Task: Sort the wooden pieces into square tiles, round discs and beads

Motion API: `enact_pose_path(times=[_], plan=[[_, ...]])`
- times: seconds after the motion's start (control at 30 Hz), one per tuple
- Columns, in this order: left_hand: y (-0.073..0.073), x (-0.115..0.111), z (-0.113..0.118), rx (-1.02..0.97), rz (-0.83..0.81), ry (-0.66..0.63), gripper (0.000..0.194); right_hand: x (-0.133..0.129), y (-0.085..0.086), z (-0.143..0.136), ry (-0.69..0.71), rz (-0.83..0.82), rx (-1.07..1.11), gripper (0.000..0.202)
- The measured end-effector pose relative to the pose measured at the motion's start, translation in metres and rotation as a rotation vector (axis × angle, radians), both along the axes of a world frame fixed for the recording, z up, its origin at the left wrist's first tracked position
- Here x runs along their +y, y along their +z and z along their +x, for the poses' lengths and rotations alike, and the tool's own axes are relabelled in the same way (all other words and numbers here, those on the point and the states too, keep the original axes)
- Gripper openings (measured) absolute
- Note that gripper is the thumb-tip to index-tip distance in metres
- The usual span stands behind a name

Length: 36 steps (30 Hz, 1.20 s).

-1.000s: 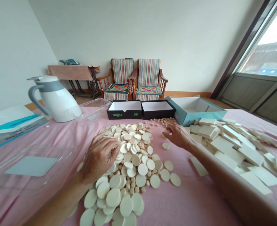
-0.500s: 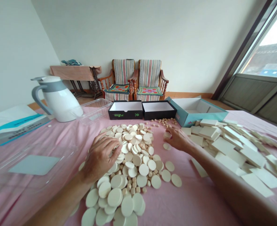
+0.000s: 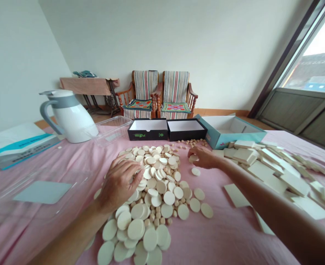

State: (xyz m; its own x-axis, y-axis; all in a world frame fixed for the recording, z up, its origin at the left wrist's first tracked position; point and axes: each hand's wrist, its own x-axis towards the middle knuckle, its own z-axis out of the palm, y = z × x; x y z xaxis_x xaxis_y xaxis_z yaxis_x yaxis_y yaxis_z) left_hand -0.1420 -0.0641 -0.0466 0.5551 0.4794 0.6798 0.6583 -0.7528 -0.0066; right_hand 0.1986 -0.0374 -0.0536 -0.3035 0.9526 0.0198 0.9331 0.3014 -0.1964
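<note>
My left hand [image 3: 121,182] rests on the left side of a heap of pale wooden discs [image 3: 150,239], its fingers curled over some of them. What it may hold beneath the fingers is hidden. Right of the heap, my right hand [image 3: 203,157] pinches a single wooden disc [image 3: 193,158] just above the pink cloth. Another loose disc [image 3: 196,172] lies on the cloth below that hand. Small wooden cubes [image 3: 156,217] are mixed in among the discs, and more small wooden pieces [image 3: 191,142] lie in front of the black boxes.
Two open black boxes [image 3: 147,135] [image 3: 187,136] and an open light-blue box [image 3: 228,139] stand behind the heap. Flat wooden squares [image 3: 261,171] are piled at right. At left are a white jug [image 3: 75,121], a package [image 3: 21,145] and clear plastic trays [image 3: 42,192].
My right hand has moved a little to the left with the disc between its fingers. My left hand has stayed almost in place over the heap.
</note>
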Motion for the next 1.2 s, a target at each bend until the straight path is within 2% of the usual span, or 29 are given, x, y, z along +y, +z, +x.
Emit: enact_pose_path(times=[0.13, 0.3, 0.47, 0.67, 0.8, 0.97, 1.07, 1.2], plan=[[0.000, 0.000, 0.000, -0.013, 0.002, 0.001, 0.009, 0.003, 0.005, 0.003, 0.076, -0.065, 0.020, 0.034], [0.001, 0.000, 0.001, -0.011, 0.005, -0.002, 0.009, -0.002, -0.001, 0.010, -0.010, -0.027, 0.037, 0.045], [0.001, 0.000, 0.002, -0.001, -0.011, -0.004, 0.009, -0.013, -0.009, 0.007, -0.127, 0.056, 0.103, 0.037], [0.000, 0.000, 0.002, -0.001, -0.016, -0.001, 0.008, -0.019, -0.006, -0.005, -0.197, 0.072, 0.095, 0.024], [0.000, 0.001, 0.001, -0.002, -0.014, -0.004, 0.009, -0.015, -0.008, 0.002, -0.150, 0.056, 0.129, 0.039], [0.000, 0.001, 0.000, 0.005, -0.009, -0.003, 0.009, -0.008, -0.012, 0.007, 0.026, 0.086, 0.147, 0.051], [0.000, 0.001, 0.000, 0.005, -0.017, 0.000, 0.009, -0.005, -0.012, 0.003, 0.089, 0.041, 0.118, 0.048], [0.000, 0.000, 0.000, 0.001, -0.015, -0.001, 0.009, 0.000, -0.014, 0.000, 0.096, 0.058, 0.047, 0.033]])
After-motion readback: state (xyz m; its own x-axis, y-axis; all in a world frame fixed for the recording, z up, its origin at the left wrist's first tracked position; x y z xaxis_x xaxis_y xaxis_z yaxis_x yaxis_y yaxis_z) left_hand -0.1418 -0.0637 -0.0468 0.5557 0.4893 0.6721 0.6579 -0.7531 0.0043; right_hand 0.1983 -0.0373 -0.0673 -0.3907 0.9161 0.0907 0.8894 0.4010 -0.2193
